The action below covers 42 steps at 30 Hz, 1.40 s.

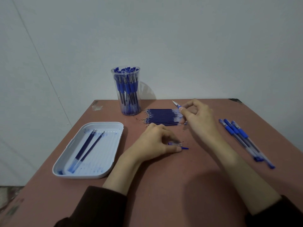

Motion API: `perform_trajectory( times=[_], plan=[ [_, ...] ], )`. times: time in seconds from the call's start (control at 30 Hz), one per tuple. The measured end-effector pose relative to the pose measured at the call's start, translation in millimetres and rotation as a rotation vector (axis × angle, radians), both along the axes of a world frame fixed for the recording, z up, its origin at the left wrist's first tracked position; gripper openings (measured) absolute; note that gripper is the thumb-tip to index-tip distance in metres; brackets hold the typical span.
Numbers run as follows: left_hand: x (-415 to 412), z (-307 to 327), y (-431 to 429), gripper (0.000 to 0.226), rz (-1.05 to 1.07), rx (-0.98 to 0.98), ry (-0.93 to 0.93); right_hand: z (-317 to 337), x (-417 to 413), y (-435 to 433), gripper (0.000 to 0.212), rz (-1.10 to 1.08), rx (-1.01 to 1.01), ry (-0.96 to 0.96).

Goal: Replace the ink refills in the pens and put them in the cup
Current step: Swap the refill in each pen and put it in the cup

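My right hand (197, 117) holds a blue pen (177, 106) above the row of new refills (162, 117), its metal tip pointing up and to the left. My left hand (155, 143) rests on the table and pinches a small clear and blue pen cap (174, 143) against the tabletop. A clear plastic cup (127, 90) full of blue pens stands at the back of the table. Three more blue pens (242, 136) lie on the right.
A white tray (114, 126) at the left holds two used refills (86, 148) and ink stains. The brown table (164, 177) stands against a plain wall, and its left edge runs close to the tray.
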State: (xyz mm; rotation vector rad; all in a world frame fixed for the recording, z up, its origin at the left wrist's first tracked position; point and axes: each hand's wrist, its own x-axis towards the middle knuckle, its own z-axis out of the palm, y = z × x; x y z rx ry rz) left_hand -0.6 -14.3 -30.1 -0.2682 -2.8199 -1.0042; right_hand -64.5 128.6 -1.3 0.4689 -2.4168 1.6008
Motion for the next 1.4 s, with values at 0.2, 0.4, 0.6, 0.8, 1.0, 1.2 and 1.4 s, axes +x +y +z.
perform_trajectory(
  times=[0.2, 0.4, 0.6, 0.8, 1.0, 1.2, 1.4],
  plan=[
    [-1.2, 5.9, -10.1, 0.016, 0.293, 0.271, 0.145, -1.4, 2.9, 1.0, 0.004, 0.100, 0.081, 0.062],
    [-3.5, 5.3, -17.6, 0.027, 0.460, 0.447, 0.208, -0.7, 7.7, 0.0, 0.012, 0.073, 0.354, 0.252],
    [-2.3, 7.6, -14.7, 0.027, 0.445, 0.439, 0.206, -3.2, 7.3, -0.2, 0.018, 0.094, 0.432, 0.312],
    [-0.1, 9.5, -10.2, 0.018, 0.381, 0.409, 0.174, -3.2, 8.6, -2.7, 0.020, 0.144, 0.475, 0.287],
    [1.9, 10.4, -8.8, 0.019, 0.346, 0.394, 0.186, -2.5, 8.7, -3.1, 0.023, 0.212, 0.375, 0.170],
    [1.7, 9.1, -11.8, 0.018, 0.316, 0.344, 0.188, -0.3, 9.1, 0.4, 0.024, 0.292, 0.357, 0.118],
    [1.4, 8.1, -12.0, 0.018, 0.302, 0.335, 0.214, -2.8, 8.1, -2.6, 0.024, 0.306, 0.342, 0.115]
  ],
)
